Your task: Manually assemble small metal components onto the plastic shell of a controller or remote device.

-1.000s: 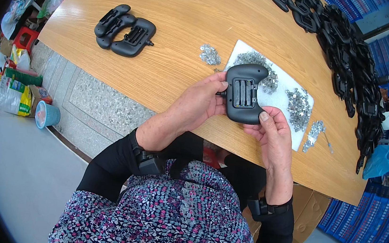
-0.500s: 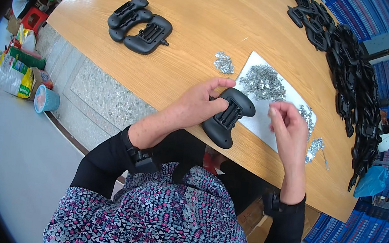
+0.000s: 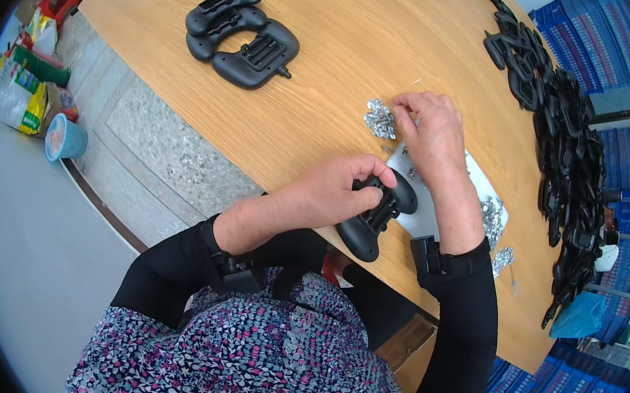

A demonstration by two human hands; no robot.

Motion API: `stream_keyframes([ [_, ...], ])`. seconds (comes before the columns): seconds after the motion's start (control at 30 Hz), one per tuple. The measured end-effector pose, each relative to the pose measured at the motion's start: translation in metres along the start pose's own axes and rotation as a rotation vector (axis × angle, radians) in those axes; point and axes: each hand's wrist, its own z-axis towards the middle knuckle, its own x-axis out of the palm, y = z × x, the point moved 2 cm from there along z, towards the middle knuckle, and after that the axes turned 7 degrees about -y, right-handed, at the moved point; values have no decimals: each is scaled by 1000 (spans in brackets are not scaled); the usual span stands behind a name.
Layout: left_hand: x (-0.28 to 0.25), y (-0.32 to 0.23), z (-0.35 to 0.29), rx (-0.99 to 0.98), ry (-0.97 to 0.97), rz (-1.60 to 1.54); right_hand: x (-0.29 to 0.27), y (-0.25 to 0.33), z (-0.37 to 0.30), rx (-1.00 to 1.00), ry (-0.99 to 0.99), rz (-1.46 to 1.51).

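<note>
My left hand (image 3: 335, 191) is closed round a black game controller (image 3: 361, 236), its open battery compartment facing up, at the table's near edge. The thumb and a bent finger lie over the compartment. Beyond it, my right hand (image 3: 433, 132) reaches to a small pile of shiny metal contact pieces (image 3: 379, 120). Its thumb and fingertips come together at the pile's right edge; anything between them is too small to make out. Under my right wrist lies a white board (image 3: 424, 219) with more metal pieces (image 3: 491, 215) on it, largely hidden by the hand and forearm.
Several black controllers (image 3: 257, 52) lie together at the far left of the wooden table (image 3: 330, 52). A long heap of black controller parts (image 3: 564, 161) runs along the right side. Another small metal pile (image 3: 502, 261) is near a blue bag (image 3: 579, 316). Blue stacks (image 3: 600, 42) stand beyond.
My right hand has moved left and away from me, from above the white board to the small metal pile. My left hand still holds the controller, slightly nearer to me.
</note>
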Motion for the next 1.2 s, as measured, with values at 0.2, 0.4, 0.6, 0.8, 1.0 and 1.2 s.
stream_keyframes([
  [0.2,2,-8,-1,-23,11,-2,17,0,21,-61,90,-39],
  [0.4,1,-6,-1,-16,16,2,3,-3,18,153,49,212],
  [0.6,2,0,-1,-64,-65,-89,-27,9,-22,379,123,625],
  [0.8,6,-7,-2,-10,-165,-94,-33,16,-64,298,76,632],
  [1.0,6,-1,-1,97,-163,38,-44,20,-76,351,116,710],
  [1.2,7,-8,-3,78,-107,80,-49,11,-83,239,74,558],
])
